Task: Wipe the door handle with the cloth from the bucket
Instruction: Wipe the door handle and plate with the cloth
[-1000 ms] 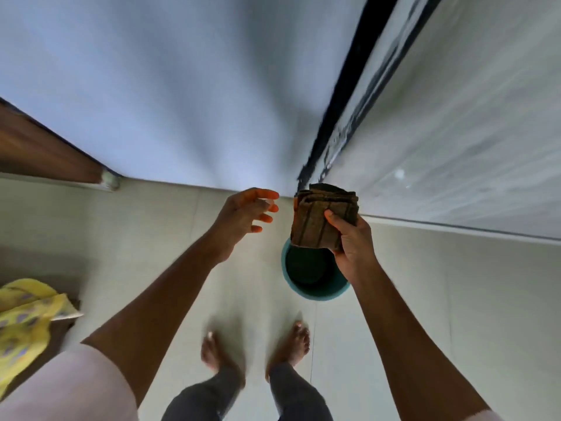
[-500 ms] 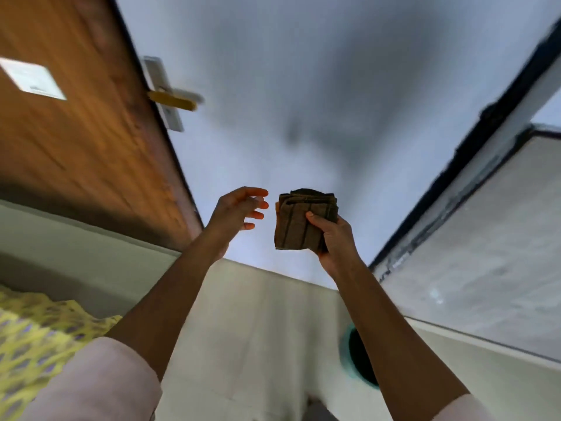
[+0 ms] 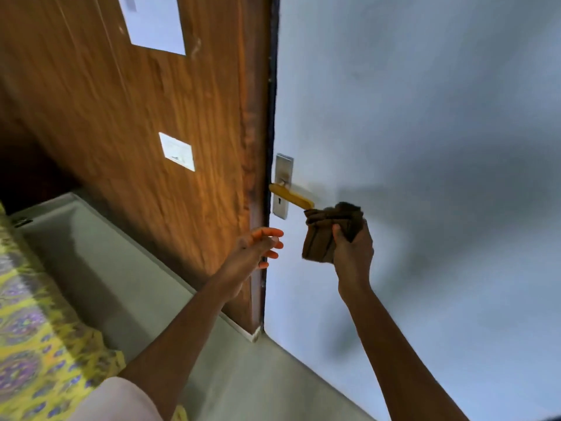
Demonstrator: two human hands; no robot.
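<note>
A yellow lever door handle (image 3: 291, 196) sticks out from a grey metal plate (image 3: 283, 185) on the edge of the wooden door (image 3: 145, 123). My right hand (image 3: 353, 253) grips a folded brown cloth (image 3: 326, 230), whose top corner is right at the handle's free tip. My left hand (image 3: 255, 250) hovers below the handle with its fingers apart and nothing in it. The bucket is out of view.
A pale blue wall (image 3: 425, 147) fills the right side. Two white paper notices (image 3: 177, 151) are stuck on the door. A yellow patterned fabric (image 3: 33, 344) lies at the lower left on the grey floor (image 3: 127, 284).
The view has swung up and left from the bucket to the door. My right hand has carried the cloth up to the handle's tip; my left hand has followed alongside.
</note>
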